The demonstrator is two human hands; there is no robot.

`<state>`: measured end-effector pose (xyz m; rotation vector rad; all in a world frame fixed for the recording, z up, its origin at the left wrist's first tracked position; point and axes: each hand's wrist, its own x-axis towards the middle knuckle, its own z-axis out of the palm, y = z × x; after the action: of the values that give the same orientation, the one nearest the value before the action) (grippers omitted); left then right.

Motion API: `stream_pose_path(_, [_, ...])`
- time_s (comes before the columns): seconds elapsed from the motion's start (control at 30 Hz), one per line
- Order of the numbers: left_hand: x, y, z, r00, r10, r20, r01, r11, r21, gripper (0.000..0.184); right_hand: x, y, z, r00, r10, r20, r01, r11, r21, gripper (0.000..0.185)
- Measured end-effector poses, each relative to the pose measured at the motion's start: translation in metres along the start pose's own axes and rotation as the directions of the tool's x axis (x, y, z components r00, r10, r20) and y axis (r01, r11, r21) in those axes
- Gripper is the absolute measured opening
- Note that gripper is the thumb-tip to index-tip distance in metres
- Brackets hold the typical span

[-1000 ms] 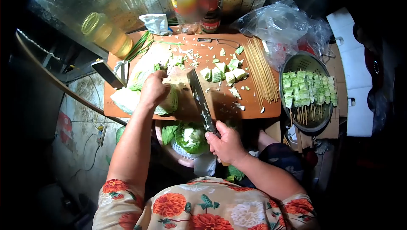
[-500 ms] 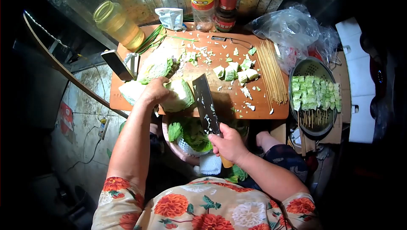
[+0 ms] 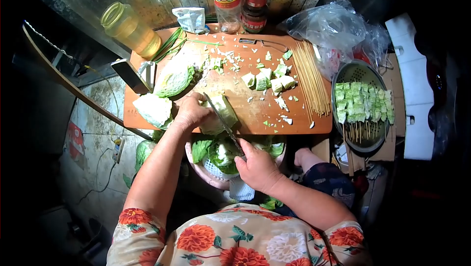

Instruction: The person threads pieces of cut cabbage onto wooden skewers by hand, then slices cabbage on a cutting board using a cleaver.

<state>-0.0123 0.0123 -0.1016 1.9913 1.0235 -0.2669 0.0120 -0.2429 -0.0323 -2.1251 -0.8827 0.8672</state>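
Note:
My right hand (image 3: pixel 258 166) is wrapped round the handle of a cleaver (image 3: pixel 226 127). Its blade, seen nearly edge-on, stands upright over a cabbage chunk (image 3: pixel 223 114) near the board's front edge. My left hand (image 3: pixel 191 112) grips the chunk from the left, fingertips close to the blade; whether the edge has cut in I cannot tell. Left of that hand lies another cabbage piece (image 3: pixel 153 110), with a larger cut cabbage (image 3: pixel 175 79) behind it. Cut cabbage squares (image 3: pixel 263 78) sit on the right half of the wooden board (image 3: pixel 255 111) among scattered scraps.
Bamboo skewers (image 3: pixel 312 87) lie along the board's right side. Beyond them, a colander (image 3: pixel 364 72) holds skewered cabbage (image 3: pixel 363 101). A peeler (image 3: pixel 262 43), bottle (image 3: pixel 227 1), sauce jars (image 3: pixel 256 1), yellowish jar (image 3: pixel 132 33) and phone (image 3: pixel 131 76) stand or lie around the back and left.
The cleaver has moved left and turned from flat-side view to edge-on above the cabbage chunk. My left hand has shifted right onto the chunk, which has turned slightly.

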Motion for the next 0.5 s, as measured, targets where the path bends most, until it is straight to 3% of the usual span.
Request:
stream_pose_path(0.23, [-0.004,0.011,-0.005,1.0,-0.023,0.013,0.022,0.995,0.096,0.058,-0.002,-0.011,-0.006,0.994,0.064,0.093,-0.062,0.998,-0.026,0.045])
stream_pose_path(0.4, [-0.007,0.016,-0.004,1.0,-0.03,0.01,0.028,0.992,0.125,0.059,0.002,-0.007,-0.008,0.996,0.016,0.093,-0.011,0.999,-0.05,0.041])
stream_pose_path(0.5, [-0.013,0.023,-0.006,1.0,0.013,-0.019,-0.011,0.996,0.089,0.052,0.009,-0.012,-0.014,0.989,0.05,0.14,-0.044,0.998,-0.048,0.041])
